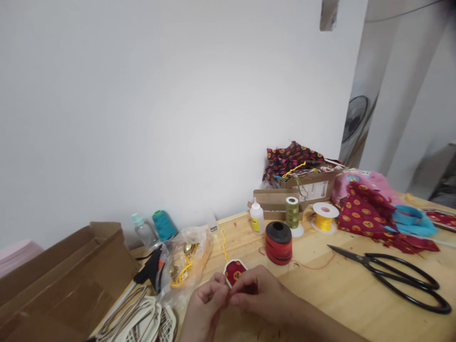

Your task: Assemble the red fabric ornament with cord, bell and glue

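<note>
A small pendant (235, 270) of dark red patterned fabric in a pale frame stands tilted at the table's front. From its top, a twisted yellow cord (224, 244) ending in a loop lies away from me. My left hand (208, 301) is closed, its thumb and fingers pinching the pendant's lower left edge. On the right side, my right hand (263, 292) is also closed, thumb and forefinger pressed together at the lower edge. The fingers hide the pendant's lower part, and any fine thread there is too small to see.
Black scissors (388, 275) lie at right. Nearby stand a red thread spool (278, 243), a yellow spool (324, 218) and a glue bottle (256, 218). At left are a cardboard box (64, 280), a glue gun (151, 270), a plastic bag (185, 261) and pale frames (142, 318).
</note>
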A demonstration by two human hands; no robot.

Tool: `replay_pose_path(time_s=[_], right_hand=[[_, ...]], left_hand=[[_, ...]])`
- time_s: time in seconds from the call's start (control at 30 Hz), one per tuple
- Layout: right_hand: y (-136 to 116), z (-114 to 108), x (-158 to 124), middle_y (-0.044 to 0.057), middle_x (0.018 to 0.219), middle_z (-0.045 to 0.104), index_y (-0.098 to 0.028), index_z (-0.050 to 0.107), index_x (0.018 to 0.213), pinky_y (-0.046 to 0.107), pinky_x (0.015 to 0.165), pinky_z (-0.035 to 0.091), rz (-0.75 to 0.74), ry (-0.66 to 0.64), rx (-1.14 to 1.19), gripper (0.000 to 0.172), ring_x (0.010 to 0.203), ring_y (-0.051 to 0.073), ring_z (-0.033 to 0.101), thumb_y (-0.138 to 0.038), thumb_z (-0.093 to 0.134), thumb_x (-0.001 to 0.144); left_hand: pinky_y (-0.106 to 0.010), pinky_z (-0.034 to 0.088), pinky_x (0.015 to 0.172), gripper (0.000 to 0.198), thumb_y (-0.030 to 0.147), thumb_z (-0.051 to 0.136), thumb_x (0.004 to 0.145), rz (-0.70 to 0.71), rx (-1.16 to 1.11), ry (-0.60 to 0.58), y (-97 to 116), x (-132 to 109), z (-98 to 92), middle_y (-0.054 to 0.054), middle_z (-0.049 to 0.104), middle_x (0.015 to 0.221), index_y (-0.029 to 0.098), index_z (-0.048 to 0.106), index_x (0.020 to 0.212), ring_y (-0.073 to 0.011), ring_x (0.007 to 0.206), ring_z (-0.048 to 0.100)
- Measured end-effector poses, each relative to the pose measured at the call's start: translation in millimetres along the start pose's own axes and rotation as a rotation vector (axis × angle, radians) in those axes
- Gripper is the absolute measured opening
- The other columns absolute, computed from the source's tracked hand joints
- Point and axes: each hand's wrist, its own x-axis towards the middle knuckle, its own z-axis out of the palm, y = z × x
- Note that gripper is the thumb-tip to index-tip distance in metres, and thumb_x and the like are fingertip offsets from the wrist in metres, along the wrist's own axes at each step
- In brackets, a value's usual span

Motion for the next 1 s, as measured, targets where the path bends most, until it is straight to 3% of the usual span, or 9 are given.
replay_pose_path(time_s=[0.17, 0.6, 1.0], right_hand=[[2.4, -0.1, 0.0, -0.001, 0.057, 0.059, -0.013, 0.071, 0.075, 0.019, 0.049, 0.034, 0.001, -0.016, 0.03, 0.016, 0.051, 0.007, 0.044, -0.023, 0.06, 0.066], [2.1, -0.4, 1.3, -0.002, 0.055, 0.054, -0.011, 0.07, 0.073, 0.017, 0.047, 0.03, 0.022, -0.014, 0.024, 0.014, 0.05, 0.006, 0.04, -0.018, 0.06, 0.066], [-2.1, 0.1, 0.0, -0.002, 0.06, 0.062, -0.016, 0.07, 0.074, 0.016, 0.05, 0.036, 0.005, -0.005, 0.075, 0.015, 0.052, 0.006, 0.049, -0.014, 0.057, 0.066]], left_hand=[[-0.023, 0.033, 0.055, 0.026, 0.035, 0.069, 0.061, -0.014, 0.032, -0.024, 0.8, -1.1, 0.7, 0.001, 0.043, 0.065, 0.011, 0.062, 0.051, -0.0093, 0.058, 0.04], [-0.023, 0.032, 0.054, 0.027, 0.031, 0.073, 0.056, -0.004, -0.009, -0.038, -3.9, 2.8, -4.7, 0.003, 0.043, 0.064, 0.012, 0.057, 0.045, -0.0094, 0.058, 0.041], [-0.022, 0.033, 0.055, 0.026, 0.031, 0.072, 0.057, -0.007, -0.027, 0.001, 0.0, 2.3, -1.7, 0.003, 0.045, 0.062, 0.012, 0.059, 0.047, -0.0086, 0.057, 0.041]])
